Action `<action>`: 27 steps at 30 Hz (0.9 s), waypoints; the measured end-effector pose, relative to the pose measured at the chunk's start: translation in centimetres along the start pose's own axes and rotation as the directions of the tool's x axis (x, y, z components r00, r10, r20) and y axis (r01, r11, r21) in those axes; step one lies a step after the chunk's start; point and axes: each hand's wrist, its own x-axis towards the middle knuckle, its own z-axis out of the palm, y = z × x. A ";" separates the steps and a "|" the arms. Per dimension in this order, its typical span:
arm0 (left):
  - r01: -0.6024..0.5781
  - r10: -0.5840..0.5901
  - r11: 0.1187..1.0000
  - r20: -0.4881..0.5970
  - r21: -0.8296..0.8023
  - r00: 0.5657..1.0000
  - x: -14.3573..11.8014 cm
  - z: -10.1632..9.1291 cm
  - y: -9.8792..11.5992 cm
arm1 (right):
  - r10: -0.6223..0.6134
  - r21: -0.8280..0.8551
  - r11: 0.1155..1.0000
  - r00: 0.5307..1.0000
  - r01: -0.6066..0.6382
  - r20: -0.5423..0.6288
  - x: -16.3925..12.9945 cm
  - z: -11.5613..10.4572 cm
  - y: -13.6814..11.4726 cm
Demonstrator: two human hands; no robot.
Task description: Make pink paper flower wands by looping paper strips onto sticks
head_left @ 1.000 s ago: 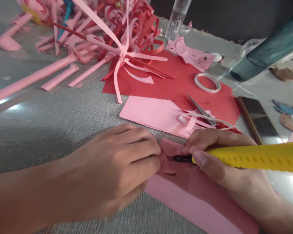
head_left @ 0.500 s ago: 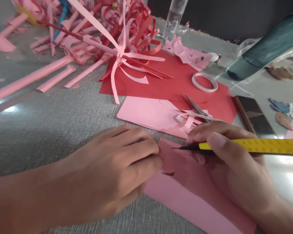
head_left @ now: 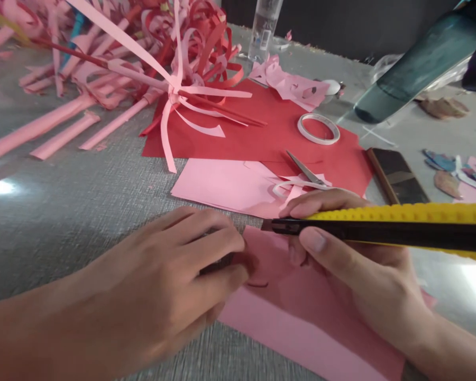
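Gripping yellow cutter (head_left: 400, 236) in your right hand (head_left: 373, 283), blade (head_left: 267, 225) pointing left. Pink paper (head_left: 301, 328) beneath, long axis slanting upper left to lower right. Your left hand (head_left: 182, 275), fingers bent, nearer curved slit (head_left: 258, 284); cannot tell if pinching paper.

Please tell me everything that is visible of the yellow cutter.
The cutter has a yellow, plastic-looking body with ribbed edges, a black strip along it and a short exposed blade at its black tip. The right grip holds it nearly sideways, blade pointing left, by the far edge of the pink sheet beneath; whether they touch is unclear. Its rear is cropped.
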 end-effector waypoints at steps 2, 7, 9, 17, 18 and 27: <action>-0.009 0.010 1.000 -0.008 0.028 1.000 0.0 0.0 0.1 | 0.004 -0.028 1.000 1.000 -0.004 0.007 0.0 0.2 -0.1; -0.110 0.108 0.987 0.027 0.120 0.994 -0.6 0.3 0.4 | -0.079 -0.127 0.989 0.997 0.075 -0.026 0.0 0.2 0.0; -0.147 0.143 0.984 0.046 0.098 0.989 -0.9 0.4 0.4 | -0.083 -0.141 0.987 0.996 0.079 -0.029 0.0 0.2 0.0; -0.089 0.086 0.994 0.045 0.063 0.995 -0.5 -0.1 0.4 | -0.047 -0.111 0.993 0.998 0.042 -0.044 0.2 0.3 0.0; -0.084 0.081 0.995 0.039 0.061 0.996 -0.5 -0.1 0.4 | -0.052 -0.129 0.991 0.997 0.045 -0.051 0.2 0.2 0.0; -0.082 0.081 0.995 0.020 0.058 0.997 -0.4 0.2 0.3 | -0.164 -0.316 0.937 0.986 0.150 -0.017 0.3 0.1 -0.4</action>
